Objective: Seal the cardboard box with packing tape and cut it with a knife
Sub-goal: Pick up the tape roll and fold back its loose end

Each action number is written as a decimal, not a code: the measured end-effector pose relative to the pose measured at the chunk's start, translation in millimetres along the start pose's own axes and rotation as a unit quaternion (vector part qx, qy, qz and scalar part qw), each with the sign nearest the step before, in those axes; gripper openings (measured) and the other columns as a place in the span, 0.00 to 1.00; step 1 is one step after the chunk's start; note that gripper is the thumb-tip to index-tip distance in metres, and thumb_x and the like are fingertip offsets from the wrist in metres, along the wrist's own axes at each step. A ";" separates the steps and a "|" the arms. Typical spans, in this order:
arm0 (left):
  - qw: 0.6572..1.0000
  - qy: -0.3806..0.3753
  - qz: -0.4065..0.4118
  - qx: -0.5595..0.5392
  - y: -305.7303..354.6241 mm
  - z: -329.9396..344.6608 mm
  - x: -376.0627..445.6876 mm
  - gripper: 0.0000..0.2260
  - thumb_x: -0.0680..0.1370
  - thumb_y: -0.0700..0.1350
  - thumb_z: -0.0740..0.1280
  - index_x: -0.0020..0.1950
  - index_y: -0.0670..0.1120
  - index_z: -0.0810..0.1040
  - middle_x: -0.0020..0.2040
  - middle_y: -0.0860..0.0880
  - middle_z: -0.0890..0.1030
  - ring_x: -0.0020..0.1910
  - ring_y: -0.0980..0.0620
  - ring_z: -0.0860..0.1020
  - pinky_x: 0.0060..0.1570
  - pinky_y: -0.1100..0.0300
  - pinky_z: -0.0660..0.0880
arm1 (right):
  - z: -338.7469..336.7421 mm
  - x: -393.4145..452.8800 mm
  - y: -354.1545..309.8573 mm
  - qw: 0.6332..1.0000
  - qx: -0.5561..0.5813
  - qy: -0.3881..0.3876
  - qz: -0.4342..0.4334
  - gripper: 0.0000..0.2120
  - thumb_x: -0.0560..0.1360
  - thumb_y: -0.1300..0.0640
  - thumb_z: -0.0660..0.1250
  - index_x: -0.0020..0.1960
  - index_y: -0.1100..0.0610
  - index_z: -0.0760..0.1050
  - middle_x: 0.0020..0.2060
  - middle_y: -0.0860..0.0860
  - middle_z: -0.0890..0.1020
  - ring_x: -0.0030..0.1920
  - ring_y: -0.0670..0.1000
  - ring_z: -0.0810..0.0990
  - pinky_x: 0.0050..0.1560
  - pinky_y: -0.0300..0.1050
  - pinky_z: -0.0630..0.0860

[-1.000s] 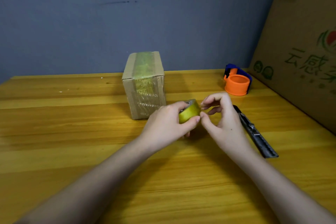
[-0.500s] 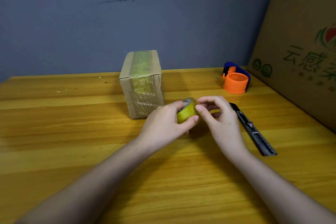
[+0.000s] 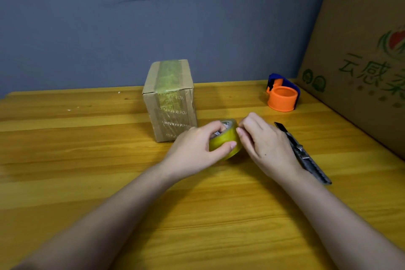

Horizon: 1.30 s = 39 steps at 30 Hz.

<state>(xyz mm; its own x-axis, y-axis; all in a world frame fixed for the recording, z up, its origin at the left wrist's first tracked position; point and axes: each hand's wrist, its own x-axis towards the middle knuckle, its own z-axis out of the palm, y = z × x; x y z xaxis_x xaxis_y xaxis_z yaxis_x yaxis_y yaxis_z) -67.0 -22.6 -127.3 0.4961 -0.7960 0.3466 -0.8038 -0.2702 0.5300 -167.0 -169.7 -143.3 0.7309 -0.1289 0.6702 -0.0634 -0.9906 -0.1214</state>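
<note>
A small cardboard box (image 3: 169, 98) stands upright on the wooden table (image 3: 87, 171), with a strip of yellowish tape over its top and front. Just in front of it to the right, my left hand (image 3: 195, 149) grips a yellow roll of packing tape (image 3: 225, 147), thumb on its outer face. My right hand (image 3: 265, 144) is on the roll's right side, fingertips pressed against its edge. A dark utility knife (image 3: 304, 155) lies on the table right of my right hand, partly hidden by it.
An orange and blue tape dispenser (image 3: 282, 94) sits at the back right. A large printed cardboard carton (image 3: 361, 61) leans along the table's right edge. A grey wall stands behind the table.
My right hand has closed in on the roll, its fingers dropping from a raised pinch onto the roll's edge. Both hands and the roll sit slightly lower toward the table.
</note>
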 end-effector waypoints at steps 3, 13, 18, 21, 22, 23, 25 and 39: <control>1.000 0.002 -0.002 0.019 4.7 -0.9 -1.0 0.11 0.75 0.58 0.65 0.47 0.51 0.71 0.25 0.52 0.71 0.29 0.47 0.72 0.30 0.58 0.64 | 0.3 0.2 0.5 0.999 0.038 -0.010 -0.012 0.13 0.79 0.52 0.53 0.43 0.59 0.68 0.39 0.53 0.72 0.38 0.52 0.71 0.36 0.48 0.69; 1.000 -0.009 0.001 0.022 6.2 -2.8 1.4 0.10 0.75 0.57 0.63 0.47 0.52 0.70 0.33 0.51 0.83 0.33 0.51 0.80 0.40 0.56 0.77 | -7.3 -5.5 -10.2 0.994 0.106 -0.003 -0.026 0.07 0.77 0.54 0.54 0.43 0.56 0.65 0.36 0.50 0.71 0.37 0.49 0.69 0.37 0.44 0.63; 0.997 -0.011 0.013 0.072 7.4 -4.3 0.3 0.10 0.75 0.57 0.61 0.52 0.53 0.70 0.39 0.49 0.84 0.42 0.45 0.81 0.45 0.51 0.77 | -11.3 -4.5 -15.9 0.985 0.169 -0.030 0.007 0.06 0.76 0.50 0.53 0.42 0.49 0.63 0.35 0.45 0.70 0.34 0.47 0.68 0.36 0.49 0.66; 0.999 -0.033 0.009 0.009 9.0 -1.8 1.8 0.09 0.76 0.58 0.61 0.47 0.54 0.71 0.35 0.50 0.84 0.38 0.53 0.83 0.44 0.53 0.79 | -15.1 0.1 -13.5 0.965 0.256 -0.023 0.053 0.08 0.77 0.50 0.54 0.39 0.50 0.63 0.31 0.44 0.70 0.32 0.44 0.68 0.34 0.40 0.66; 0.999 -0.041 -0.006 -0.027 7.4 -1.4 2.7 0.13 0.75 0.60 0.61 0.45 0.51 0.72 0.34 0.50 0.84 0.36 0.55 0.83 0.43 0.53 0.79 | -16.4 1.8 -12.5 0.958 0.276 -0.026 0.073 0.10 0.78 0.51 0.55 0.38 0.50 0.64 0.30 0.43 0.70 0.32 0.43 0.68 0.33 0.36 0.63; 0.997 -0.045 -0.020 -0.057 3.6 -0.4 3.7 0.18 0.73 0.63 0.61 0.43 0.48 0.74 0.33 0.49 0.84 0.34 0.54 0.83 0.42 0.51 0.79 | -17.1 3.2 -10.7 0.953 0.288 -0.031 0.090 0.10 0.77 0.51 0.56 0.38 0.51 0.64 0.30 0.43 0.70 0.31 0.42 0.67 0.32 0.34 0.62; 0.996 -0.056 -0.019 -0.069 -3.8 1.9 4.1 0.23 0.70 0.66 0.60 0.41 0.45 0.75 0.34 0.47 0.83 0.35 0.49 0.82 0.41 0.47 0.78 | -17.6 5.1 -5.8 0.946 0.301 -0.037 0.117 0.13 0.76 0.47 0.56 0.37 0.54 0.65 0.29 0.44 0.69 0.30 0.42 0.65 0.31 0.36 0.61; 0.917 -0.120 -0.037 -0.378 20.1 -19.7 -23.7 0.13 0.76 0.46 0.66 0.50 0.35 0.73 0.29 0.51 0.79 0.26 0.53 0.77 0.29 0.60 0.74 | -34.3 18.6 5.9 0.852 0.468 -0.130 0.197 0.15 0.80 0.53 0.59 0.36 0.59 0.65 0.26 0.49 0.67 0.28 0.47 0.66 0.31 0.42 0.66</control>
<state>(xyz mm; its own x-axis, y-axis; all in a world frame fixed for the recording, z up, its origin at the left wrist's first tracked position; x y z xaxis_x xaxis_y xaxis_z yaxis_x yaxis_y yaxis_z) -88.5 1.6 -109.6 0.3804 -0.9115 0.1562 -0.2690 0.0526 0.9617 -177.1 -179.5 -106.4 0.9116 -0.3071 0.2734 0.1431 -0.3863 -0.9112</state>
